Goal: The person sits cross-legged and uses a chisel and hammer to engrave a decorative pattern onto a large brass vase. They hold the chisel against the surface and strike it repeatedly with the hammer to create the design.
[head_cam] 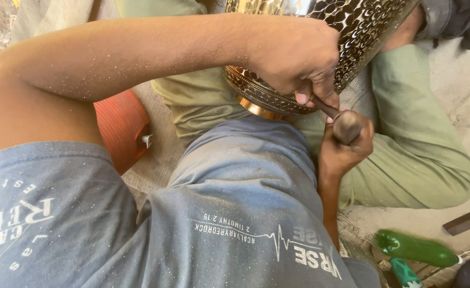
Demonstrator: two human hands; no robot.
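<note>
With our left hand (293, 53) pinching the chisel (324, 106) against the hard, probably heavy brass vessel (352, 26), our right hand (341, 152) clamps the tool's wooden handle (348, 127).

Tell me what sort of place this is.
Probably a floor-level metalcraft workshop. The person sits on a woven mat, the left hand steadying a chisel against an ornate engraved brass vessel while the right hand holds a small hammer. Fine metal dust speckles the arm and shirt.
</note>
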